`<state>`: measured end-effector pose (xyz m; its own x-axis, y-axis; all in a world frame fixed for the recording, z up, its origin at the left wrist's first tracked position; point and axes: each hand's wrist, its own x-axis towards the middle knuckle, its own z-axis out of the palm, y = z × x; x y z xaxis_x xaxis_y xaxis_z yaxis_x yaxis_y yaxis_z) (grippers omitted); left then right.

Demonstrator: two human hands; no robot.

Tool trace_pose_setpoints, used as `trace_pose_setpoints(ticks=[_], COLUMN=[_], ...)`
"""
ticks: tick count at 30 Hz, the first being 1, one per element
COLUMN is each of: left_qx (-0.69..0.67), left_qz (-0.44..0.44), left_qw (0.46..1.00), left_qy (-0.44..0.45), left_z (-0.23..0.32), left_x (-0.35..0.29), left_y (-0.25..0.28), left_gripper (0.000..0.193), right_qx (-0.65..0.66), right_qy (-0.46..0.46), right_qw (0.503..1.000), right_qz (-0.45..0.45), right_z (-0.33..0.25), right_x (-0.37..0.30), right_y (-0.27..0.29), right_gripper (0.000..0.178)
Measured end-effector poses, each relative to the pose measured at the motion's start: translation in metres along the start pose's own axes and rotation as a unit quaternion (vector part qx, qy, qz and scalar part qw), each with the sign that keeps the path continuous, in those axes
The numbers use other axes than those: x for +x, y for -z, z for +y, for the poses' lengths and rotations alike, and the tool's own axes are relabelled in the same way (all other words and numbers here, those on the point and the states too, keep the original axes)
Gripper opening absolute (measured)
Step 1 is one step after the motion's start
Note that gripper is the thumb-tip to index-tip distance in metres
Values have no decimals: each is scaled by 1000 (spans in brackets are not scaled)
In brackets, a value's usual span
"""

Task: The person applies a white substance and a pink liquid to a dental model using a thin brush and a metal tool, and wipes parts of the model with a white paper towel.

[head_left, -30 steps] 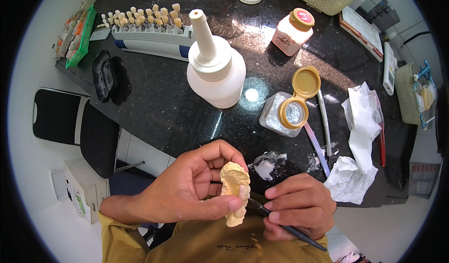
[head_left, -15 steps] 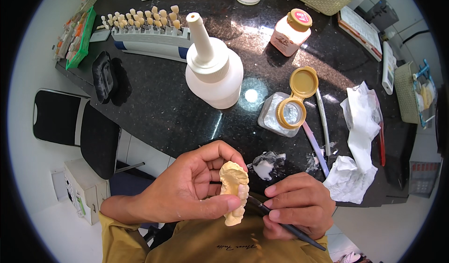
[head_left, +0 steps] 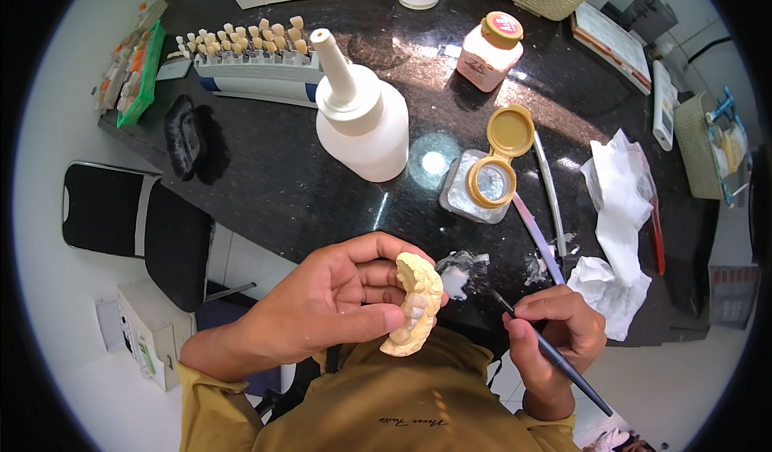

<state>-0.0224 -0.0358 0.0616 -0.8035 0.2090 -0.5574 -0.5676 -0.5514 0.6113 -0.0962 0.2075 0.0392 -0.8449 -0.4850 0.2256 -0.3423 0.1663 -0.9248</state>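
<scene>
My left hand [head_left: 342,291] is closed around a pale yellow plaster dental cast [head_left: 420,291], its thumb pressing near a whitish row of teeth. In my right hand [head_left: 559,331] is a slim dark brush [head_left: 555,355], gripped like a pen. The brush's tip points up and left, close to a small heap of white paste [head_left: 455,281] on the black worktop [head_left: 273,195]. Beyond the paste stands a clear jar [head_left: 476,191] with its gold lid flipped back.
A white nozzle bottle [head_left: 368,126] stands mid-table, with a pink-filled bottle [head_left: 489,54] behind and to its right. A tooth shade guide [head_left: 261,82] is at the back left. Thin tools, including a lilac stick [head_left: 537,235], and crumpled tissue [head_left: 615,211] lie to the right.
My right hand has moved right and pulled the brush away from the cast. My left hand has raised the cast slightly and turned it, showing more of its teeth.
</scene>
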Motion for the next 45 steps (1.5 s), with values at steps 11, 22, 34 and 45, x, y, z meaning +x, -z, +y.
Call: trace_pose_setpoints(ticks=[11,22,34,45], left_qx=[3,-4,8,20], left_qz=[13,13,16,6], left_qw=[999,999,999,999], left_qy=[-32,-33,-27,-31], left_z=[-4,-5,-4,-3], left_x=[0,1,1,0], left_y=[2,2,2,-1], left_gripper=[67,70,64,52], right_qx=[-19,-47,11,107], right_qy=[-45,-15,19,200], right_qw=[997,997,998,974], right_qz=[-59,-65,-53,-29], right_z=[-2,-1,2,-1], right_x=[11,11,9,10], right_y=[-4,-4,-5,-24], right_gripper=[15,14,17,26])
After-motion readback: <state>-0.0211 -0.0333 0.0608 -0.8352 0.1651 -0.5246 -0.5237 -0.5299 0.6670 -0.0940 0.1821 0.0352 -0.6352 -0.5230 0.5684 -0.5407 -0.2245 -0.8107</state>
